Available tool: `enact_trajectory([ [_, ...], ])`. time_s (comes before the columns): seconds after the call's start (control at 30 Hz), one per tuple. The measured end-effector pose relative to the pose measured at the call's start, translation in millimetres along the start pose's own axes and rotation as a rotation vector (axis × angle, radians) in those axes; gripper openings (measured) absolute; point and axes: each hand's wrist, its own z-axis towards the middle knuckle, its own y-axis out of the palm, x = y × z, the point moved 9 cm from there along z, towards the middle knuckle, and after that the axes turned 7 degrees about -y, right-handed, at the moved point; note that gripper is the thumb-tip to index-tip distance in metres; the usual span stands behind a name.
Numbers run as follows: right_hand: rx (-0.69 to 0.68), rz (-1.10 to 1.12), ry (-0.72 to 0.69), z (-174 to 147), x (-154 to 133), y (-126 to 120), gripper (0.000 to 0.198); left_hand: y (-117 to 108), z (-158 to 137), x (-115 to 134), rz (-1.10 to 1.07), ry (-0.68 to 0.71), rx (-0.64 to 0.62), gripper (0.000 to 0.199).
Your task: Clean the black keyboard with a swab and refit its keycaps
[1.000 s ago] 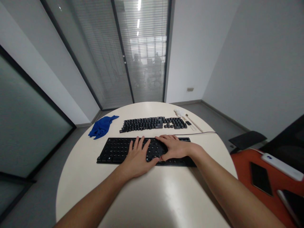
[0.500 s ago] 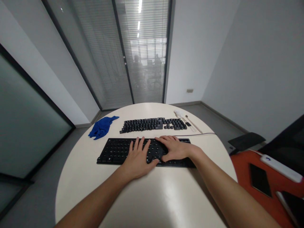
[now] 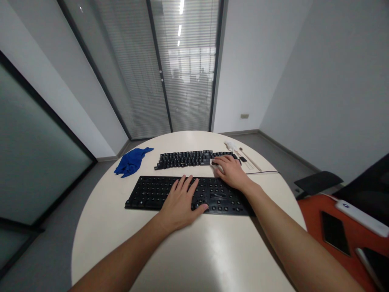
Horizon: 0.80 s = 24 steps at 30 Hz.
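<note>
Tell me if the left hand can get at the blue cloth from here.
Probably yes: the left hand lies over the keyboard, fingers spread, and only the keyboard's left part and bare table separate it from the blue cloth, which nothing covers.

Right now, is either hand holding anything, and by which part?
The left hand grips nothing, lying spread on the keyboard base. Whether the right hand, at the loose keycaps, holds anything can't be told.
</note>
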Motion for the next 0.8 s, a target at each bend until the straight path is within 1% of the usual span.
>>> enact_trajectory([
  [0.13,-0.042,0.003,0.032,2.3,8.3,13.4,0.06,0.3,-0.4,-0.2,0.001,0.014,0.02,0.083],
  [0.2,-0.052,-0.012,0.051,3.6,10.9,17.3,0.062,-0.4,-0.4,0.2,0.0,0.016,0.027,0.083],
  [0.4,-0.065,-0.013,0.057,3.9,12.1,20.1,0.052,-1.4,0.1,1.9,0.008,0.01,0.015,0.083],
  [0.6,-0.044,-0.013,0.056,4.5,6.2,11.6,0.03,-0.2,0.6,2.2,-0.004,0.012,0.011,0.083],
  [0.73,-0.048,-0.033,0.077,5.2,2.2,7.9,0.026,2.1,0.4,1.1,-0.001,0.018,0.017,0.085],
  [0.8,-0.054,-0.044,0.078,5.0,0.0,6.9,0.025,3.2,0.1,3.0,0.006,0.048,0.016,0.088],
])
